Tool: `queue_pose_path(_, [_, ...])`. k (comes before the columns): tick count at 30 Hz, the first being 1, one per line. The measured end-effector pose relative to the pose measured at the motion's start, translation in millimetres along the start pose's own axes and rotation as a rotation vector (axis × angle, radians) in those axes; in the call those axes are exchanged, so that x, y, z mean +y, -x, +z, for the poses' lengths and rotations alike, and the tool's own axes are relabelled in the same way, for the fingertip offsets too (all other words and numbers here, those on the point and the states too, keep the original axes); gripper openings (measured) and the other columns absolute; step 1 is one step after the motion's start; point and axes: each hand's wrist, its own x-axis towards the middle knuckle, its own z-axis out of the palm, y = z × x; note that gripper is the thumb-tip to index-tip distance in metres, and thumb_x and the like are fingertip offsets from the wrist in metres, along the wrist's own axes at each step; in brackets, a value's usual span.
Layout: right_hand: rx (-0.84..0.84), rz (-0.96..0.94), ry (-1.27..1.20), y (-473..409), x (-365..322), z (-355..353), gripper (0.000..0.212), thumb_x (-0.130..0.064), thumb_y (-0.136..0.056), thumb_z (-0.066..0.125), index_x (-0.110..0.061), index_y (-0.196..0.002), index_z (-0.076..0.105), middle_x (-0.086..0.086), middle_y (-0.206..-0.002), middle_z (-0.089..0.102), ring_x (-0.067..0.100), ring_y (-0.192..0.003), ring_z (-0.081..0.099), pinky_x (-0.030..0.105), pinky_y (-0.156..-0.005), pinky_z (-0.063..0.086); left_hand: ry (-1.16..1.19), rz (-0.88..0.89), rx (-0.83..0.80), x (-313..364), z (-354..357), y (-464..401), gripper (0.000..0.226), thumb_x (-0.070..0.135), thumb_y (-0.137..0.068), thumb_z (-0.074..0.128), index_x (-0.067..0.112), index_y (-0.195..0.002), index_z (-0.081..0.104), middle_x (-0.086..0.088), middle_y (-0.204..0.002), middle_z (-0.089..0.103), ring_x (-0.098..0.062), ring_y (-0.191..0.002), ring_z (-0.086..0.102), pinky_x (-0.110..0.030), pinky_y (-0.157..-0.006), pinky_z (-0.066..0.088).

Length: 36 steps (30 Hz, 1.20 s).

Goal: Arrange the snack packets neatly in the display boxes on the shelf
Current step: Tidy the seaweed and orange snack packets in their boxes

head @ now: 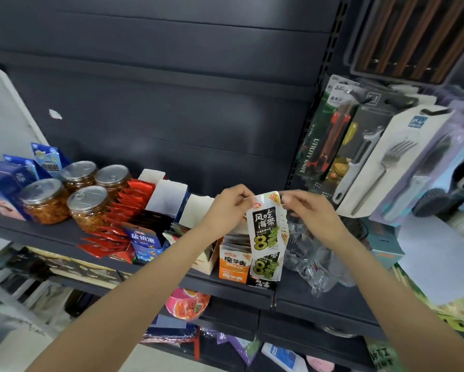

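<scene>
Both hands up at shelf (64, 232) front, left hand (226, 208) and right hand (310, 210) fingers pinching top corners of seaweed packet (265, 226), hanging over its black display box (263, 283), box mostly hidden behind packet, clear bags (314, 264) beside hard to identify

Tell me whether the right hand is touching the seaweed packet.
Touching. The head view shows the right hand pinching the top right corner of the seaweed packet; the left hand pinches the other corner.

Four jars (64, 191) are standing left on the shelf while a carded fork (386, 162) and peeler (359, 157) are hanging right.
</scene>
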Motion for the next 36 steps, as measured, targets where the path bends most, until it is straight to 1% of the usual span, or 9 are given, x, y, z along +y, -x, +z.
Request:
queue_pose_path(4, [-0.045, -0.095, 0.235, -2, -18, -10, 0.048, -0.02, -0.084, 0.068, -0.036, -0.127, 0.054, -0.005, -0.087, 0.065, 0.008, -0.081, 0.061, 0.015, -0.077, 0.047, 0.102, 0.013, -0.002, 14, 2, -3, 0.014, 0.015, -0.094, 0.055, 0.022, -0.082, 0.058, -0.002, -0.086, 0.069, -0.018, -0.086, 0.068, -0.033, -0.075, 0.058])
queue_pose_path(8, [0.038, -0.137, 0.198, -2, -25, -17, 0.027, -0.011, -0.085, 0.066, -0.032, -0.099, 0.06, -0.002, -0.078, 0.064, 0.017, -0.074, 0.062, 0.031, -0.074, 0.052, 0.117, -0.007, -0.017, 16, 0, -1, 0.003, 0.021, -0.091, 0.06, 0.019, -0.093, 0.06, 0.001, -0.092, 0.067, -0.013, -0.088, 0.064, -0.023, -0.075, 0.052])
queue_pose_path(12, [0.247, -0.03, -0.135, 2, -28, -24, 0.019, -0.004, -0.089, 0.06, -0.02, -0.091, 0.052, -0.001, -0.082, 0.066, 0.015, -0.071, 0.062, 0.025, -0.067, 0.056, -0.121, -0.14, -0.056, 1, -7, 5, 0.024, 0.03, -0.09, 0.061, 0.017, -0.111, 0.061, 0.008, -0.086, 0.058, -0.006, -0.077, 0.054, -0.015, -0.064, 0.043])
queue_pose_path(17, [0.346, 0.105, -0.423, 9, -27, -29, 0.014, -0.003, -0.091, 0.055, -0.016, -0.091, 0.051, 0.005, -0.09, 0.069, 0.014, -0.074, 0.065, 0.019, -0.064, 0.056, 0.227, -0.346, -0.135, -2, -13, 10, 0.015, 0.025, -0.096, 0.051, 0.016, -0.105, 0.06, 0.0, -0.069, 0.064, -0.008, -0.054, 0.058, -0.02, -0.055, 0.048])
queue_pose_path(22, [0.351, 0.139, -0.397, 12, -21, -24, 0.015, -0.005, -0.09, 0.058, -0.019, -0.087, 0.054, 0.002, -0.086, 0.069, 0.013, -0.074, 0.066, 0.022, -0.066, 0.057, 0.414, -0.294, -0.135, 2, -18, 12, 0.016, 0.018, -0.096, 0.053, 0.011, -0.099, 0.066, -0.005, -0.087, 0.075, -0.015, -0.08, 0.071, -0.024, -0.076, 0.052])
queue_pose_path(25, [0.389, 0.238, -0.254, 12, -15, -24, 0.01, -0.014, -0.093, 0.056, -0.015, -0.097, 0.065, 0.004, -0.088, 0.064, 0.016, -0.078, 0.06, 0.022, -0.063, 0.051, 0.487, -0.295, -0.122, -1, -22, 12, 0.024, 0.021, -0.094, 0.054, 0.005, -0.105, 0.067, -0.009, -0.099, 0.073, -0.02, -0.096, 0.069, -0.027, -0.087, 0.052])
queue_pose_path(29, [0.289, 0.412, -0.579, 17, -11, -21, 0.025, -0.021, -0.097, 0.05, -0.005, -0.108, 0.065, 0.01, -0.092, 0.068, 0.015, -0.076, 0.063, 0.024, -0.073, 0.052, 0.503, -0.286, -0.073, -3, -23, 15, 0.023, 0.022, -0.091, 0.059, 0.007, -0.107, 0.068, -0.006, -0.106, 0.071, -0.017, -0.095, 0.07, -0.025, -0.087, 0.053])
queue_pose_path(33, [0.244, 0.321, -0.626, 26, -7, -17, 0.035, 0.005, -0.091, 0.051, -0.005, -0.125, 0.055, 0.008, -0.102, 0.068, 0.014, -0.088, 0.065, 0.02, -0.074, 0.057, 0.348, -0.162, -0.003, -5, -25, 17, 0.032, 0.005, -0.085, 0.066, 0.026, -0.11, 0.067, -0.001, -0.111, 0.068, -0.015, -0.104, 0.065, -0.029, -0.093, 0.051])
queue_pose_path(36, [0.261, 0.257, -0.626, 29, -9, -16, 0.041, 0.013, -0.088, 0.05, -0.012, -0.12, 0.058, 0.005, -0.096, 0.068, 0.013, -0.085, 0.067, 0.021, -0.072, 0.057, 0.255, -0.089, -0.008, -1, -27, 18, 0.048, -0.001, -0.082, 0.067, 0.038, -0.109, 0.059, 0.003, -0.109, 0.066, -0.01, -0.103, 0.062, -0.027, -0.091, 0.052])
